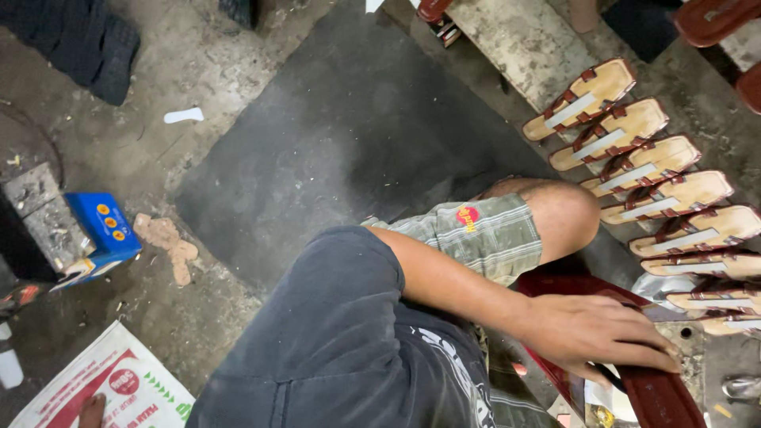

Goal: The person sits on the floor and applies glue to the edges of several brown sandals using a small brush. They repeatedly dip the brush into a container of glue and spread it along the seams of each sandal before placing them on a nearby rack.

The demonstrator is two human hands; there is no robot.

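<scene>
The right hand lies flat, fingers spread, on a dark red sole at the near right, not gripping it. A row of tan sandals runs just beyond. The left hand is out of view.

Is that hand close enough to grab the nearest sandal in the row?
Probably yes. The right hand rests on a dark red sole, and the nearest sandal in the row lies just beyond its fingertips, with nothing between them.
</scene>
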